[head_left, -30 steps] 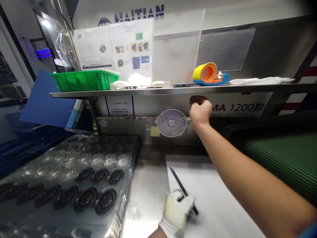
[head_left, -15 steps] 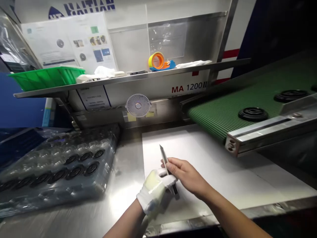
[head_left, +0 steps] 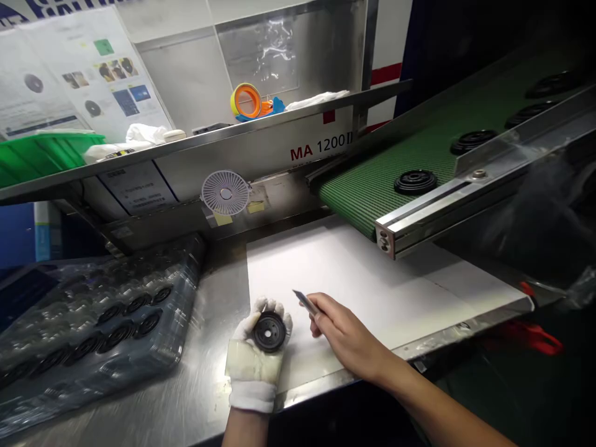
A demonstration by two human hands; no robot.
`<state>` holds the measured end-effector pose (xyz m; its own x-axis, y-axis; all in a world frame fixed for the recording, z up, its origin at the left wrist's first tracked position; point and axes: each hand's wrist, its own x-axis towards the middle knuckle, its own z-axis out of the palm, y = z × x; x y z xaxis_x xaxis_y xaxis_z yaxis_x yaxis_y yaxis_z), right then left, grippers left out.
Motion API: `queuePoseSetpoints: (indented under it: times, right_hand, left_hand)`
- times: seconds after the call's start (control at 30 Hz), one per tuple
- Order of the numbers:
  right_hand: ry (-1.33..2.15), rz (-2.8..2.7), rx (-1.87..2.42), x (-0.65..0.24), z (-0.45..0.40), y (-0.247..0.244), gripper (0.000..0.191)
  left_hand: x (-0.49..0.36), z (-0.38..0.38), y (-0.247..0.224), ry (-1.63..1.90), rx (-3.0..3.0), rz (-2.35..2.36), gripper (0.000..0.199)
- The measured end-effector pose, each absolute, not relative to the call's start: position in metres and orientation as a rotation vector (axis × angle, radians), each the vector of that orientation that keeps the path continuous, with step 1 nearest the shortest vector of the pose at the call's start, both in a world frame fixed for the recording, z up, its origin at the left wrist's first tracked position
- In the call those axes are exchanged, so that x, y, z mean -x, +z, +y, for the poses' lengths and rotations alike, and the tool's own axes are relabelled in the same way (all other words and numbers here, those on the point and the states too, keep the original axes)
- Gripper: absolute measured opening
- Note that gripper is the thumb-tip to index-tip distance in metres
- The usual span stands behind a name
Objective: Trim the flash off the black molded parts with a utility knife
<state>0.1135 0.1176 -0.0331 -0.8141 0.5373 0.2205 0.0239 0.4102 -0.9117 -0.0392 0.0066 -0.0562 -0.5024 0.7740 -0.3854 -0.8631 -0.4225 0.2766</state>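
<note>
My left hand (head_left: 259,369), in a white and cream glove, is turned palm up over the front of the worktable. Its fingers curl around a round black ridged part (head_left: 269,331) with a small hole in the centre. To the right, my bare right hand (head_left: 336,330) grips a slim utility knife (head_left: 305,302), its blade pointing up and left. The knife is apart from the black part, above a white sheet (head_left: 326,267). Most of the knife's handle is hidden inside my fingers.
At the left is a clear plastic tray stack (head_left: 172,347) with several black round parts. A green conveyor belt (head_left: 354,198) carries more, one black part (head_left: 416,182) near its end. Its metal rail (head_left: 419,226) juts over the sheet. A small fan (head_left: 226,193) hangs below a shelf (head_left: 209,138).
My left hand has moved away from the knife and turned palm up, so the black part now shows. The knife has tilted further left. The view has shifted right.
</note>
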Motion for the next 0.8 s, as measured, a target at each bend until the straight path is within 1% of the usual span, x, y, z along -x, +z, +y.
queuePoseSetpoints:
  times: [0.13, 0.2, 0.23, 0.33, 0.4, 0.47, 0.53, 0.6, 0.8]
  right_hand:
    - [1.232, -2.327, 0.472, -0.112, 0.091, -0.05, 0.018]
    - [1.173, -2.409, 0.485, -0.11, 0.083, -0.054, 0.028]
    - [1.158, -2.444, 0.48, -0.109, 0.081, -0.055, 0.029]
    - [1.193, -2.456, 0.438, -0.104, 0.076, -0.055, 0.019]
    - [1.268, -2.419, 0.413, -0.099, 0.074, -0.053, 0.023]
    - [1.257, -2.428, 0.427, -0.095, 0.07, -0.052, 0.024]
    - [1.139, -2.506, 0.456, -0.091, 0.066, -0.052, 0.022]
    - [0.984, -2.59, 0.482, -0.087, 0.061, -0.054, 0.026]
    - [0.672, -2.684, 0.568, -0.08, 0.052, -0.066, 0.032]
  left_hand:
    - [0.039, -0.009, -0.064, 2.115, 0.09, 0.584, 0.021]
    - [0.04, -0.013, -0.067, 2.12, 0.054, 0.568, 0.02]
    - [0.041, -0.015, -0.068, 2.135, 0.067, 0.553, 0.021]
    - [0.042, -0.018, -0.069, 2.187, 0.178, 0.551, 0.021]
    - [0.04, -0.02, -0.068, 2.185, 0.23, 0.599, 0.02]
    - [0.036, -0.022, -0.066, 2.205, 0.201, 0.637, 0.019]
    - [0.032, -0.024, -0.064, 2.258, 0.126, 0.671, 0.018]
    - [0.029, -0.025, -0.062, 2.29, 0.092, 0.706, 0.017]
    - [0.027, -0.021, -0.056, 2.228, 0.229, 0.625, 0.009]
